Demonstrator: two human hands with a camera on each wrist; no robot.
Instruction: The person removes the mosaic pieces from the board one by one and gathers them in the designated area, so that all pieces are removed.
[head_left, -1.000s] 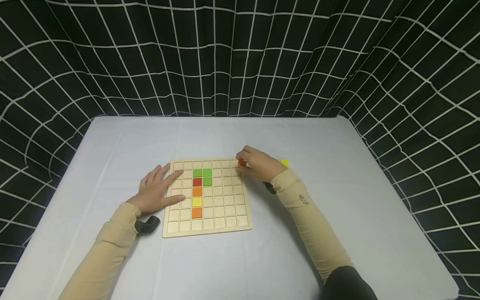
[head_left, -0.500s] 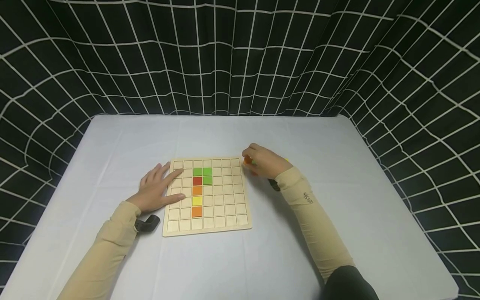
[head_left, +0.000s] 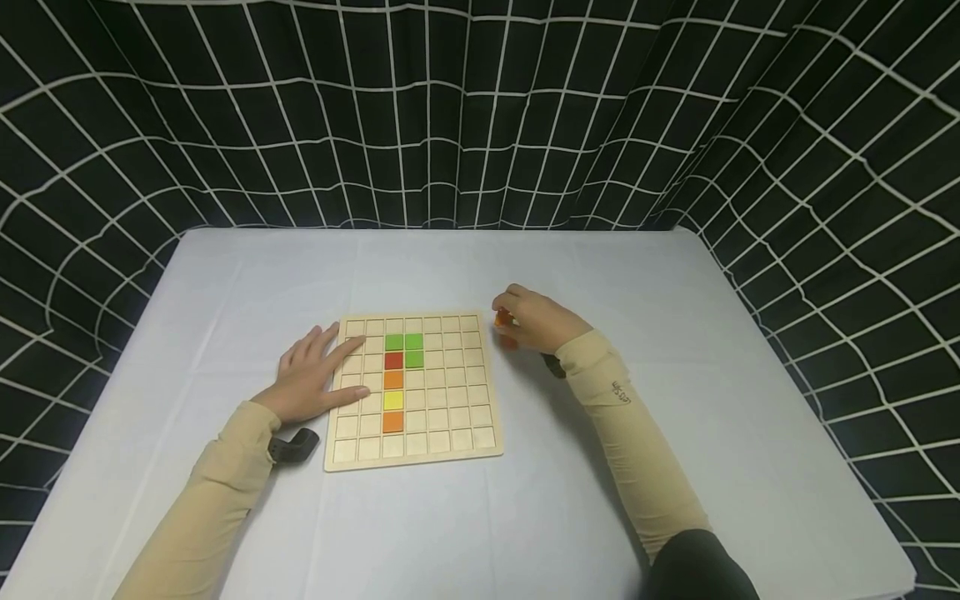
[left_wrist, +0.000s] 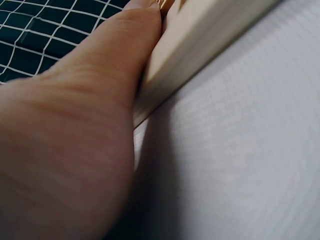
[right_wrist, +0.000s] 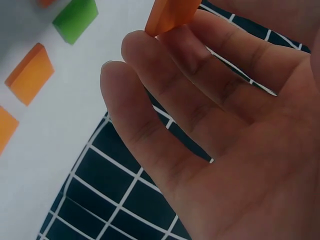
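Observation:
My left hand (head_left: 306,383) rests with spread fingers on the left edge of a square wooden grid board (head_left: 450,421); in the left wrist view its thumb side (left_wrist: 115,55) lies along the board's edge (left_wrist: 185,55). Beyond the board's top right corner, my right hand (head_left: 542,321) pinches an orange square tile (right_wrist: 172,17). On the board, green tiles (head_left: 414,342) sit above and beside a red tile (head_left: 393,361). Below the red one run an orange tile (head_left: 393,380), a yellow tile (head_left: 393,401) and another orange tile (head_left: 392,422).
Loose tiles lie on the white table (head_left: 637,333) by my right hand, partly hidden in the head view. The right wrist view shows a green tile (right_wrist: 76,20) and an orange tile (right_wrist: 30,74) among them. A dark curtain with white grid lines (head_left: 450,117) surrounds the table.
My right hand has moved right and slightly away, off the board's top right corner, carrying the orange tile. The left hand and the tiles on the board have stayed put.

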